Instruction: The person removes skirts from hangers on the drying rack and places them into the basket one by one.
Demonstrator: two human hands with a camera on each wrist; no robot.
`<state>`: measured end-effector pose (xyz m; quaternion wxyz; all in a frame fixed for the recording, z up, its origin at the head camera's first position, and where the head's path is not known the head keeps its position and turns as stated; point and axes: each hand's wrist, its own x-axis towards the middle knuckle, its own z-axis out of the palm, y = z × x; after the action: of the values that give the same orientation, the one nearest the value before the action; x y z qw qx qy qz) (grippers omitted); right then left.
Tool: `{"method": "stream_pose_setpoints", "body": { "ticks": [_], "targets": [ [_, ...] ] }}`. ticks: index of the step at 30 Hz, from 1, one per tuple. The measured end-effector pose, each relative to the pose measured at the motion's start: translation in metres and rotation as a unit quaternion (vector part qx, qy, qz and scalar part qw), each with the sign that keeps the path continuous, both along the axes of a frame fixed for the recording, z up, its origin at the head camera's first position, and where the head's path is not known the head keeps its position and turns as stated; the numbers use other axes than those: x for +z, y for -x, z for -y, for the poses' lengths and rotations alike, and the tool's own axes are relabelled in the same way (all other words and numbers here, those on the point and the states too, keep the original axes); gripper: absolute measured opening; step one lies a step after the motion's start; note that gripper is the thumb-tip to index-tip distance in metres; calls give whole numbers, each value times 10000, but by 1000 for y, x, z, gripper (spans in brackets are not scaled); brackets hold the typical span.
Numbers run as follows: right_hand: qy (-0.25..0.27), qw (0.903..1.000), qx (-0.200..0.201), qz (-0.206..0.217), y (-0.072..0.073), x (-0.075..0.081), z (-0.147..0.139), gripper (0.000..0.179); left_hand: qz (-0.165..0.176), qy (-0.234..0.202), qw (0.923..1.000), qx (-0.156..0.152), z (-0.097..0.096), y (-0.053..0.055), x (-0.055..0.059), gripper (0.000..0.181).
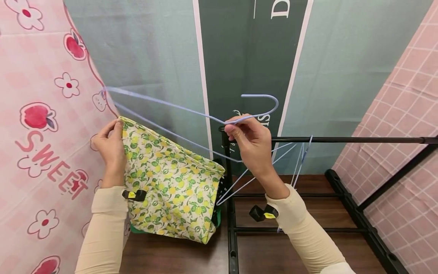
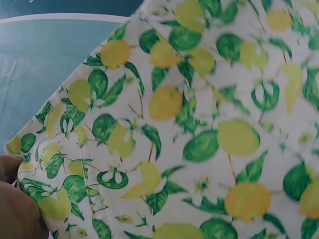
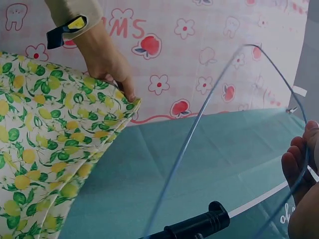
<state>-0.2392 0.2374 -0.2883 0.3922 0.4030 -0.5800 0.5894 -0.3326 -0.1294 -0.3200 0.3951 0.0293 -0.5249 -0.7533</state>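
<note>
My left hand (image 1: 111,148) pinches the upper left corner of a lemon-print cloth item (image 1: 167,182), which hangs down with its top edge sloping to the right. Its exact kind I cannot tell. In the left wrist view the printed cloth (image 2: 164,129) fills most of the picture, with part of the hand (image 2: 22,214) at the lower left. My right hand (image 1: 254,146) holds a light blue wire hanger (image 1: 161,101) just below its hook. The hanger stretches left behind the cloth's top edge, apart from it in the right wrist view, where its wire (image 3: 192,132) arches up.
A black clothes rack with a top rail (image 1: 359,140) stands at the right, with other blue wire hangers (image 1: 301,160) on it. Partly hidden behind the cloth is a green and black container (image 1: 137,230) on the wooden floor (image 1: 174,257). Printed curtains (image 1: 41,160) line the left side.
</note>
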Motion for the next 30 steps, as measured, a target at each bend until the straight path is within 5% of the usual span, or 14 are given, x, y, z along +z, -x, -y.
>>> {"method": "stream_pose_setpoints", "body": {
  "ticks": [9, 22, 30],
  "targets": [
    [-111, 9996, 63, 232, 2, -14, -7, 8, -15, -210, 9997, 81, -2, 5, 8, 12],
    [-377, 9985, 6, 403, -1, -29, -11, 7, -791, -272, 9957, 390, -7, 8, 28, 9],
    [-371, 9981, 4, 500, -3, -32, -9, 6, -994, 190, 9942, 363, -28, 12, 11, 10]
  ]
}}
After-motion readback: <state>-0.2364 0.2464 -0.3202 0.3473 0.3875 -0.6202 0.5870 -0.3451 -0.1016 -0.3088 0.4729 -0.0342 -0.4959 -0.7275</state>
